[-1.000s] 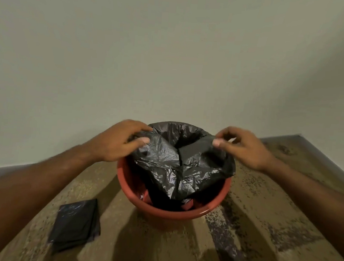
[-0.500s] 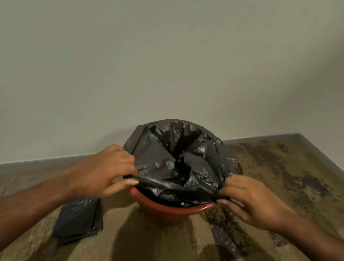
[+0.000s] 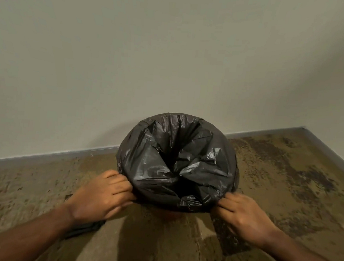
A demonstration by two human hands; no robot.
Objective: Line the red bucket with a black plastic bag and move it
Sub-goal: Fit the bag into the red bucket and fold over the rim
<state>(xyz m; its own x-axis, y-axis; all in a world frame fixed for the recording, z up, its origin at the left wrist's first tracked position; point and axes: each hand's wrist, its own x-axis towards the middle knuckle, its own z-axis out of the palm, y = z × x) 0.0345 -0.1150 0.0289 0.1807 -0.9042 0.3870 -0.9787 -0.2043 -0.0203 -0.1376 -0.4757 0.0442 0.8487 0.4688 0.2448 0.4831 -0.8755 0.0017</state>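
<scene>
The black plastic bag (image 3: 176,163) is stretched over the whole mouth of the red bucket (image 3: 170,214), folded down over the rim all round and sagging into the middle. Only a dim sliver of the bucket's red wall shows below the bag's front edge. My left hand (image 3: 102,195) pinches the bag's hem at the bucket's near left side. My right hand (image 3: 242,216) pinches the hem at the near right side. Both hands sit low, beside the rim.
The bucket stands on a stained brown floor (image 3: 285,190) close to a pale wall (image 3: 172,58) with a grey skirting, near a corner at the right. A folded black bag (image 3: 85,228) lies on the floor, mostly hidden under my left forearm.
Both hands have pulled the bag's edge outward and down over the near rim. The red rim seen before is now covered by black plastic.
</scene>
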